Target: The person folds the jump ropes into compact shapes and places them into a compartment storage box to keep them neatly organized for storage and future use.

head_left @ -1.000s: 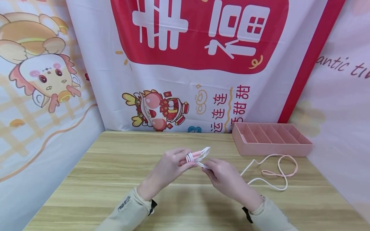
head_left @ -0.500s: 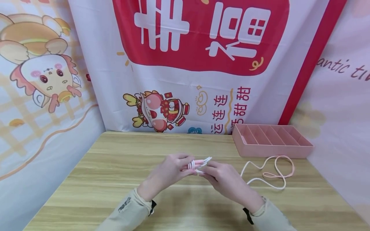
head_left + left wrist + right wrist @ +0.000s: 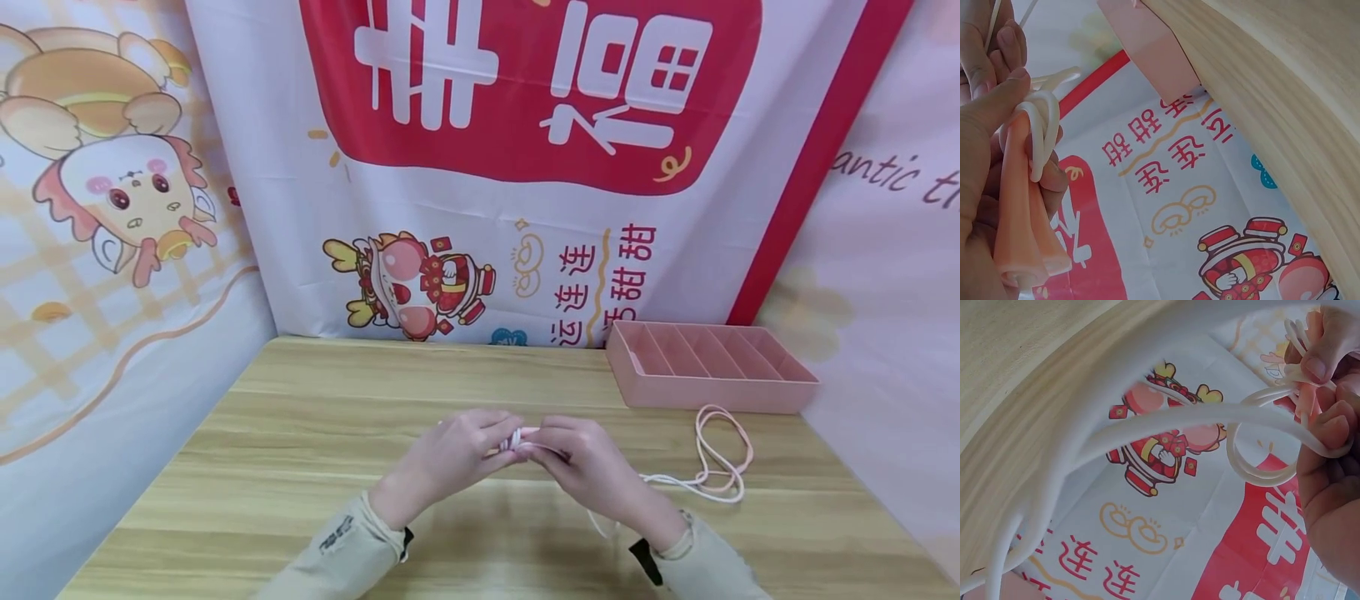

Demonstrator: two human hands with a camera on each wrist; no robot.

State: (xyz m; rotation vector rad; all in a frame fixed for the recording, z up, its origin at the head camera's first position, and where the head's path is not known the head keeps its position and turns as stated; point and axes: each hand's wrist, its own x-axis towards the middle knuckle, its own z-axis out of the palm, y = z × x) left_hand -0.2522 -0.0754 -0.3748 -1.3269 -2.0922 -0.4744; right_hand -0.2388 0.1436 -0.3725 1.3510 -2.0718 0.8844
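My left hand (image 3: 467, 446) grips two pink flared ends (image 3: 1019, 212) of a white-and-pink cord, side by side. White turns of the cord (image 3: 1047, 119) wrap around them near my thumb. Close against it, my right hand (image 3: 588, 458) pinches the white strand (image 3: 1197, 419) by the wrapped turns. In the right wrist view, a white loop (image 3: 1238, 465) hangs beside my fingers, and thick blurred strands cross in front of the camera. The cord's remaining length (image 3: 723, 458) lies in loose loops on the table, right of my right hand. A thin strand hangs below that hand.
A pink divided box (image 3: 712, 392) stands at the back right of the wooden table (image 3: 360, 383). Printed cloth hangs behind the table and at both sides.
My hands have come together, the left moving slightly right. The wrapped turns are now mostly between my fingers. The loose cord has shifted, its loops narrower, and a strand hangs under my right hand.
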